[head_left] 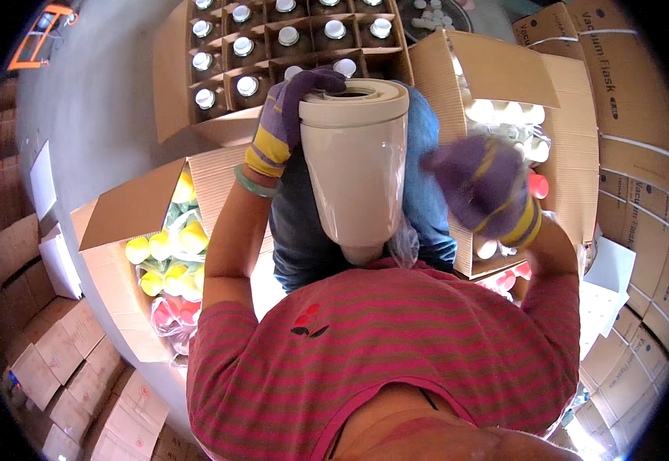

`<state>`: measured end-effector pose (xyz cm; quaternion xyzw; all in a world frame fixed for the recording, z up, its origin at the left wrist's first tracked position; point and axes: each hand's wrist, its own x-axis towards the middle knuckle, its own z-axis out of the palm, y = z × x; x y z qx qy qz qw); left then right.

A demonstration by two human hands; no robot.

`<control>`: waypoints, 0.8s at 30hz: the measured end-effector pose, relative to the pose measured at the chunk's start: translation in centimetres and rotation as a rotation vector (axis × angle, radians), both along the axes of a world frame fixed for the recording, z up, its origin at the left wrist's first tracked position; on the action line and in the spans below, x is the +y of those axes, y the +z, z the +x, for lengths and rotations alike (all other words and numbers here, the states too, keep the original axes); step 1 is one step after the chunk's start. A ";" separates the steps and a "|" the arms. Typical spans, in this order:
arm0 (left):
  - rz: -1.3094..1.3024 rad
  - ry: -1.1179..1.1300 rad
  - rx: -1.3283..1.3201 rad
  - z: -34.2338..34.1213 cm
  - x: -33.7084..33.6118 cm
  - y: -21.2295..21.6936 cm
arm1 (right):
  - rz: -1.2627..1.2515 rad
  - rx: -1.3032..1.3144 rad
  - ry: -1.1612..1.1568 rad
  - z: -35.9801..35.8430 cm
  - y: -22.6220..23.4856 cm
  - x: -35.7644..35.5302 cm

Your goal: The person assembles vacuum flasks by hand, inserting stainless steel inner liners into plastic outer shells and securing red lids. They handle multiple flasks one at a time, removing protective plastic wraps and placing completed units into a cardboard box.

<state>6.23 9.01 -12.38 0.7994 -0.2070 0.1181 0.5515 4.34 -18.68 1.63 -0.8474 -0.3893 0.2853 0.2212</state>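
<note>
A cream plastic vacuum flask body (356, 173) lies on my lap between my knees, its wide ringed end facing away from me and its narrow end near my belly. A round opening shows in that wide end. My left hand (292, 107), in a purple and yellow glove, grips the flask's rim on the left, with its fingers curled over the edge. To the right of the flask and apart from it, my right hand (484, 184) is raised in the same kind of glove. It is smeared by motion, so its fingers and anything in them cannot be made out.
Ahead, a divided carton (261, 65) holds several white-topped bottles. An open carton (134, 284) of yellow and red-topped pieces stands left; another carton (572, 154) with white and red pieces stands right. Stacked cartons (626, 84) line both sides. A round tub (457, 15) stands far right.
</note>
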 end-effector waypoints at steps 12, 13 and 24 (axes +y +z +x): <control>-0.351 0.423 0.356 -5.7 0.0 5.2 | 0.997 0.387 -0.121 8.9 -9.9 9.9; -0.418 0.387 0.395 -6.0 0.7 4.8 | 0.871 0.275 -0.092 8.8 -9.4 10.0; -0.120 0.383 0.138 -4.6 2.1 2.4 | 1.034 0.284 -0.425 1.9 -10.6 8.7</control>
